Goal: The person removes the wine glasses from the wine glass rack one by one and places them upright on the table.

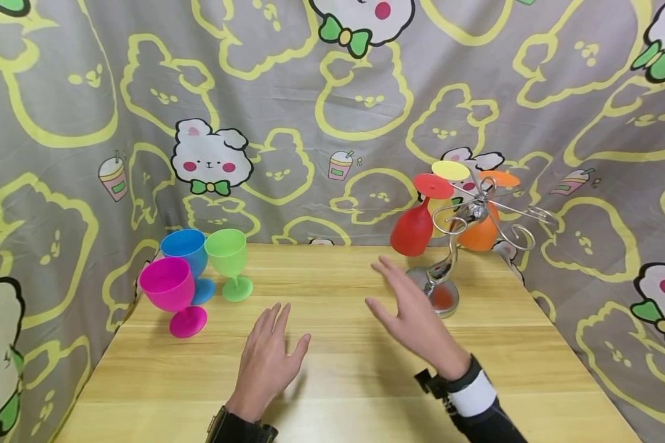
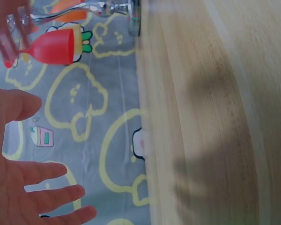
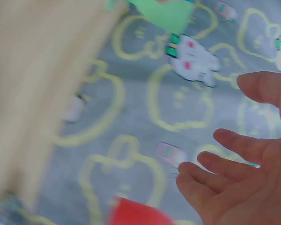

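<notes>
My left hand [image 1: 270, 357] hovers over the table with fingers extended and nothing in it. To its left, a magenta goblet [image 1: 168, 286], a blue goblet [image 1: 187, 247] and a green goblet [image 1: 227, 255] stand upright, apart from the hand. My right hand [image 1: 415, 317], also empty with fingers spread, is in front of a silver metal goblet rack [image 1: 451, 246]. From the rack hang a red goblet [image 1: 412, 229], a yellow goblet [image 1: 449, 170] partly hidden, and an orange goblet [image 1: 479, 231], all bowl down. In the right wrist view, the red goblet [image 3: 136, 214] is below my fingers.
The wooden table [image 1: 332, 381] carries everything. A grey patterned curtain [image 1: 288, 98] hangs behind it and along both sides. Bare curled wire arms [image 1: 523, 237] of the rack stick out to the right.
</notes>
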Demonstrator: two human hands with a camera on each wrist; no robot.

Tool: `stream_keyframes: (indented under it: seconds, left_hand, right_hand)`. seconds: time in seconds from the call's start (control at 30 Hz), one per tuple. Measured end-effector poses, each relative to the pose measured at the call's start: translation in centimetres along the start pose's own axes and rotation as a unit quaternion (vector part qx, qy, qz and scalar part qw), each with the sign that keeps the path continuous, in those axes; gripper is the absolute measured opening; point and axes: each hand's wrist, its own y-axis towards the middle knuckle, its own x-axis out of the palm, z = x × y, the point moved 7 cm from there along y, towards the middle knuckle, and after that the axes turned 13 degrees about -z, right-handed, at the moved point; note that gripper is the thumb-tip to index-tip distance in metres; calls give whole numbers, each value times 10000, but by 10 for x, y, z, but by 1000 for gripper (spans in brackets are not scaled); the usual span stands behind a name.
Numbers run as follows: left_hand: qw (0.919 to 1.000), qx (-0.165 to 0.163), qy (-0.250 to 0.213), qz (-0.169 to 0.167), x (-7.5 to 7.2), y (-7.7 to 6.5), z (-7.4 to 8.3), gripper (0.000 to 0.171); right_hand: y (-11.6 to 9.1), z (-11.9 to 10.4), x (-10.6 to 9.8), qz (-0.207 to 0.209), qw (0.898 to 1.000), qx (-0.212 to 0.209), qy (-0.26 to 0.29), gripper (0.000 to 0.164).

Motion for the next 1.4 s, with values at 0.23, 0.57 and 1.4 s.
stream_keyframes:
  seconds: [0.23, 0.57, 1.4]
  left_hand:
    - [9997, -158, -161, -87, 2, -2, -7, 76]
    - [9993, -163, -243, -219, 4, -2, -10, 76]
    - [9957, -220, -775, -446, 14, -2, -10, 74]
  right_hand:
    - [17, -31, -89, 464, 9943, -579, -764, 67]
    - [69, -17, -175, -449, 9897, 284, -1329, 67]
    - [134, 29, -168, -2040, 9402, 226, -2719, 42]
